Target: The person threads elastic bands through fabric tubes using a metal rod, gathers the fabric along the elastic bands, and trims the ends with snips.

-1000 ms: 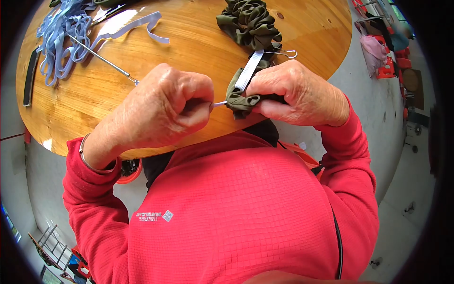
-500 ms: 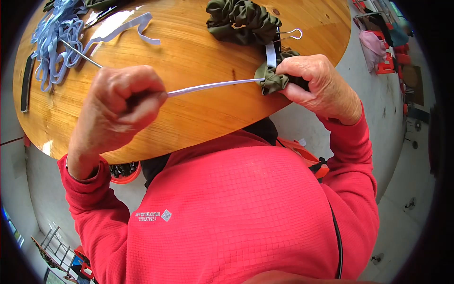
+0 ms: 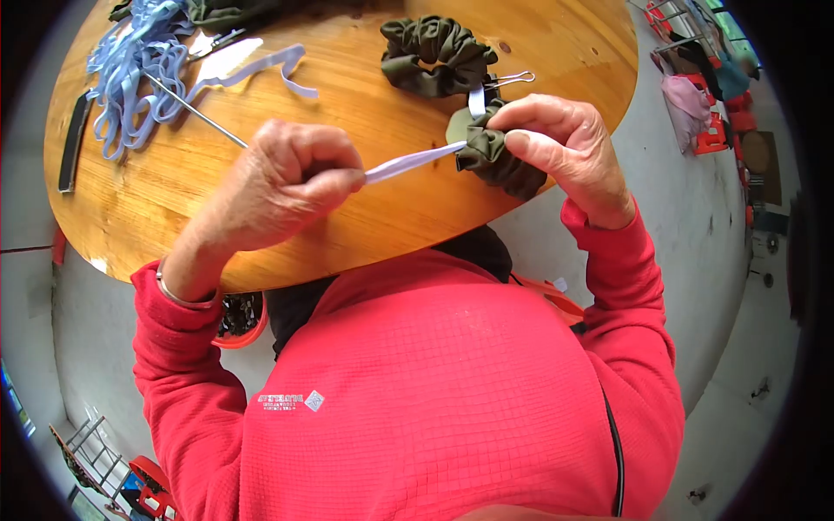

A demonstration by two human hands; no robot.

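Observation:
My left hand is closed on the end of a white elastic band, which stretches right to a dark green fabric tube. A thin metal rod runs from the hand towards the blue elastic pile; whether the hand grips it is hidden. My right hand pinches the gathered green fabric between thumb and fingers, near the table's front edge. A short piece of white elastic shows above that fabric. Just beyond lie a green scrunchie and a wire hook end.
Tangled pale blue elastic lies at the back left of the wooden table, beside a black strip and scissors. More green fabric is at the back. Below the left edge stands a red container.
My left hand pulled the elastic out far to the left, then came part of the way back right. The green fabric is now bunched below my right fingers, which have opened somewhat.

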